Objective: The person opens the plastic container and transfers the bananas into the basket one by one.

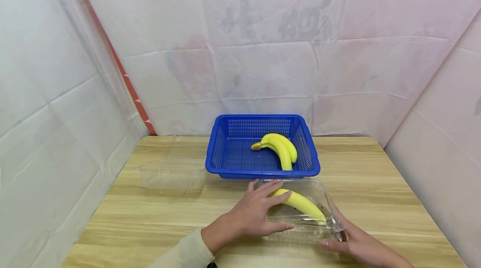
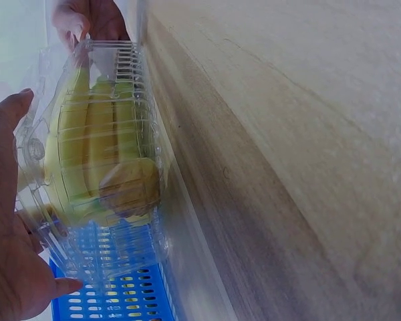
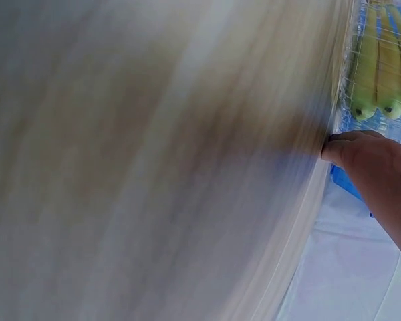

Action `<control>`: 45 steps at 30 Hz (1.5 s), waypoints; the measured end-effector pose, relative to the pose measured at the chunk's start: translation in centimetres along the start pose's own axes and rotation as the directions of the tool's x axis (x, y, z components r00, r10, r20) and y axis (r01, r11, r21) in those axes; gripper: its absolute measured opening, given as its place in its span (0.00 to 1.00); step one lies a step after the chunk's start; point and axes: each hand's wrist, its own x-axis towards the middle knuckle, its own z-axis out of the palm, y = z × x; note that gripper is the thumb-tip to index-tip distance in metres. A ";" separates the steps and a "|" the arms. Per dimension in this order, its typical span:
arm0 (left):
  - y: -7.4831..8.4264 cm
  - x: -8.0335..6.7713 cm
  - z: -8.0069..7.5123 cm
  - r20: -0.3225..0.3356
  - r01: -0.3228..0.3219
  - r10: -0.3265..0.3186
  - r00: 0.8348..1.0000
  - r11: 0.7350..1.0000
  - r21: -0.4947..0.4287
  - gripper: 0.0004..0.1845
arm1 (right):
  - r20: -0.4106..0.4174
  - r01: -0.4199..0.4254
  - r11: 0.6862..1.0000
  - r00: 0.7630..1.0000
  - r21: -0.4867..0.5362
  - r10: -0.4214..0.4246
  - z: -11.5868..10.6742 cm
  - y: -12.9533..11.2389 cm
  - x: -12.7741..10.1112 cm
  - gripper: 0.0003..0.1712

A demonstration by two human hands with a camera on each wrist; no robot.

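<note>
A clear plastic clamshell box with a bunch of yellow bananas inside sits on the table just in front of the blue basket. My left hand lies across its lid from the left, fingers spread and mostly straight, thumb pointing along the front side. At the other end, my right hand grips the box, thumb at the front corner and fingers along the right side. Through the plastic, the brown stem end of the bunch faces left and the tips face right.
Behind the box stands a blue slotted basket holding more bananas. Left of it, another clear plastic container stands on the wooden table. White sheeting hangs behind the table and at both sides.
</note>
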 end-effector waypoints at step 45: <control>1.2 0.4 -2.1 0.058 0.058 -0.055 0.997 0.997 -0.051 0.44 | -0.113 0.077 0.985 0.989 -0.154 -0.095 0.0 0.4 -0.7 0.70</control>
